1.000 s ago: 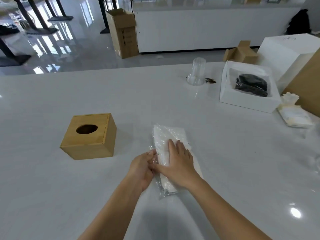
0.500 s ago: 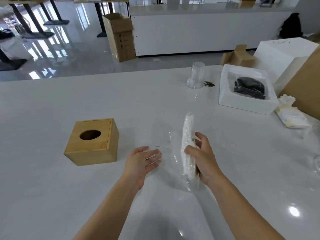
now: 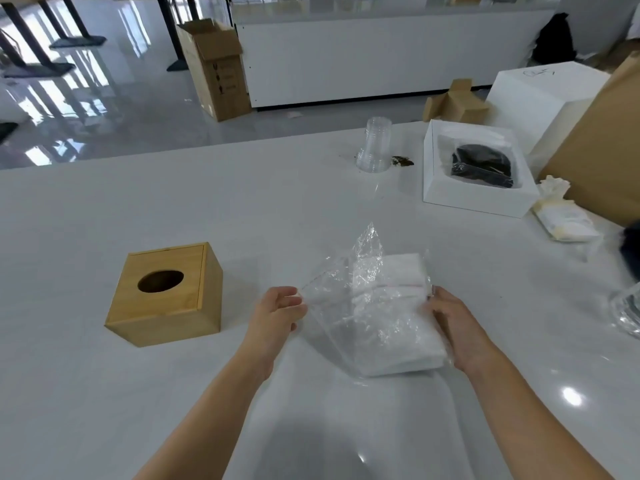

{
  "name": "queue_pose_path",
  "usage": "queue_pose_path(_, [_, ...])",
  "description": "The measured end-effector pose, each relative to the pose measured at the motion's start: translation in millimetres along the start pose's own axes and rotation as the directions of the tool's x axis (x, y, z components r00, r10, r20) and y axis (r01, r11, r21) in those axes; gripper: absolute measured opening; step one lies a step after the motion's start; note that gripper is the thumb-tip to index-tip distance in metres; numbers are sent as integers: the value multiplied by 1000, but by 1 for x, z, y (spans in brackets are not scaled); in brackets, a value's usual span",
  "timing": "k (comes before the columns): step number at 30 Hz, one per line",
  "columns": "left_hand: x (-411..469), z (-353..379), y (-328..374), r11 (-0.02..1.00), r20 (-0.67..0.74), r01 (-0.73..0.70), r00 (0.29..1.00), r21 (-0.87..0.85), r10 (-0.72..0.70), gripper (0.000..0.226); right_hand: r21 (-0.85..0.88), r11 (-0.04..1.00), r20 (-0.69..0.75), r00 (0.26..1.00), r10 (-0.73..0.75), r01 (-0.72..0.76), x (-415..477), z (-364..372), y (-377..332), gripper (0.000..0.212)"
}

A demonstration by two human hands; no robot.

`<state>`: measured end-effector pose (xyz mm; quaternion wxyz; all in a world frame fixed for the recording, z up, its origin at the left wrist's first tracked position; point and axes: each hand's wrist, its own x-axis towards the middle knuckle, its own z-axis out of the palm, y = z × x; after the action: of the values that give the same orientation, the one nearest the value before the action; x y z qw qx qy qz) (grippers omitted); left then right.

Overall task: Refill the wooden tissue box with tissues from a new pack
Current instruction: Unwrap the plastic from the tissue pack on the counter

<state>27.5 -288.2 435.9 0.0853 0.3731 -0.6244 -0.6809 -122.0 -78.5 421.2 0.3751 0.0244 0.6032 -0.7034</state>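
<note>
The wooden tissue box (image 3: 166, 296) stands on the white table at the left, lid on, its oval hole facing up. A stack of white tissues (image 3: 398, 320) lies flat on the table inside a clear plastic wrapper (image 3: 346, 292). My left hand (image 3: 277, 311) pinches the loose left edge of the wrapper, which is lifted and spread open. My right hand (image 3: 457, 327) grips the right side of the tissue pack through the plastic.
An upturned stack of clear plastic cups (image 3: 375, 145) stands at the back. To its right is an open white box (image 3: 478, 195) with a black item inside, then another tissue pack (image 3: 564, 220), a large cardboard box (image 3: 602, 143) and a white box (image 3: 540, 95).
The pack went from lying under my hands to standing on edge, and now lies flat again further right. My left hand has pulled the wrapper's edge out to the left.
</note>
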Motion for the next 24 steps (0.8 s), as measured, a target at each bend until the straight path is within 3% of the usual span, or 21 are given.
queue_pose_path(3, [4, 3, -6, 998, 37, 55, 998, -27, -54, 27, -190, 981, -33, 999, -35, 28, 9, -11, 0, 39])
queue_pose_path(7, [5, 4, -7, 996, 151, 77, 986, -52, -68, 19, -565, 824, -62, 992, -107, 53, 21, -13, -1, 54])
queue_pose_path(11, [0, 18, -8, 987, 267, -4, 963, 161, -39, 24, -655, 747, 37, 992, -121, 115, 29, -7, -6, 57])
queue_pose_path(13, [-2, 27, -12, 959, 224, -26, 974, 283, -40, 35, -693, 709, 49, 990, -133, 130, 31, -4, -6, 57])
queue_pose_path(15, [-5, 34, -12, 953, 155, 29, 985, 302, -79, 46, -764, 624, 21, 973, -229, 163, 32, -1, -6, 54])
queue_pose_path(18, [-6, 38, -5, 960, 160, 272, 947, 66, -279, 50, -808, 533, 27, 920, -391, 250, 24, 4, -11, 35])
queue_pose_path(21, [0, 35, 1, 805, 312, 513, 849, -298, -426, 72, -769, 550, 210, 941, -264, 326, 8, 14, -20, 25])
queue_pose_path(24, [-1, 38, 5, 706, 443, 562, 813, -431, -376, 88, -794, 460, 393, 913, -107, 396, -9, 28, -21, 37])
